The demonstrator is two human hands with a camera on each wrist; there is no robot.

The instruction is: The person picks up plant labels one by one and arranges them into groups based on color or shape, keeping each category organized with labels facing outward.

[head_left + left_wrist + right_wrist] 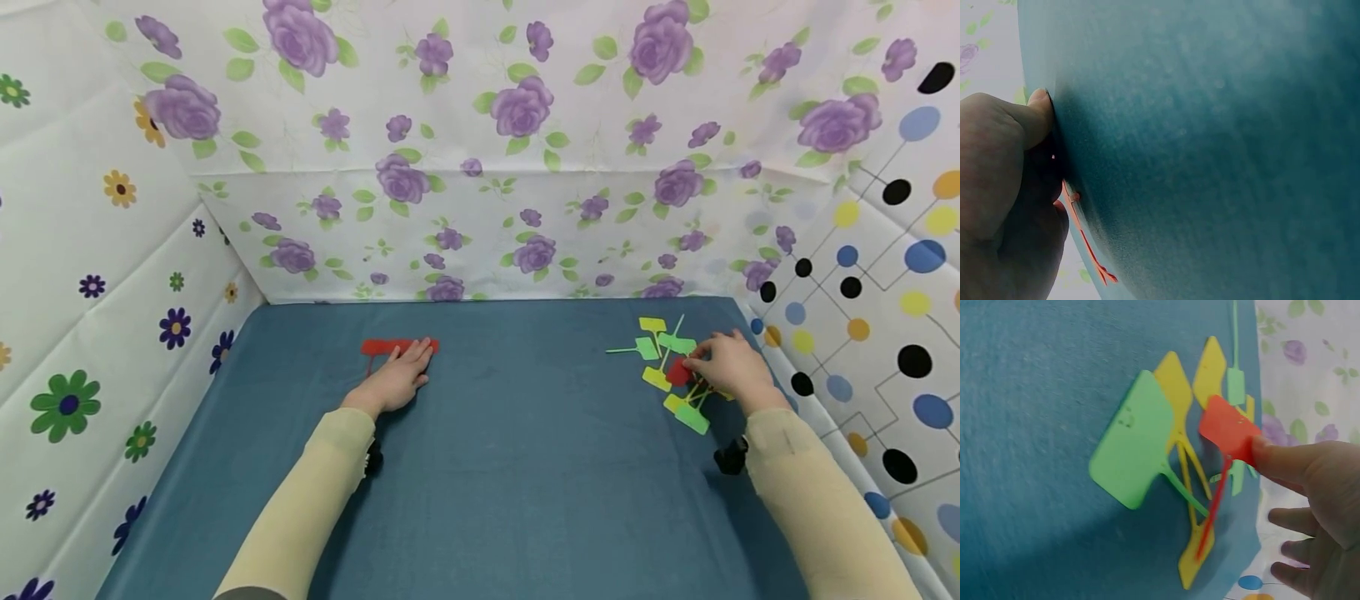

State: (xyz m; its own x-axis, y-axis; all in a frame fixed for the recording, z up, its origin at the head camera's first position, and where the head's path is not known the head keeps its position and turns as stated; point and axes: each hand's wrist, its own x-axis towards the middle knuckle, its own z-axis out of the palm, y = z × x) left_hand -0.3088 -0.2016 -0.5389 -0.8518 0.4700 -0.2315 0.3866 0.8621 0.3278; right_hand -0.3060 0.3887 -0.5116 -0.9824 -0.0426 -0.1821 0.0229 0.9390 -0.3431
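On the left of the blue cloth, my left hand [393, 379] rests with its fingers extended over flat red plant labels [373, 346] lying in a row. Thin red stems [1088, 244] show beyond the fingers in the left wrist view. My right hand [731, 362] pinches one red plant label [1227, 425] by the edge of its head, thumb on top, with the stem slanting away. Around and under it lie several green plant labels [1132, 444] and yellow plant labels [657, 379], overlapping in a loose pile.
The blue cloth [510, 467] covers the table between both hands. Behind it rises a wall of purple-flowered fabric [525, 175]. Flower-print fabric [90, 350] bounds the left side, and dotted fabric [885, 333] stands close to the right arm.
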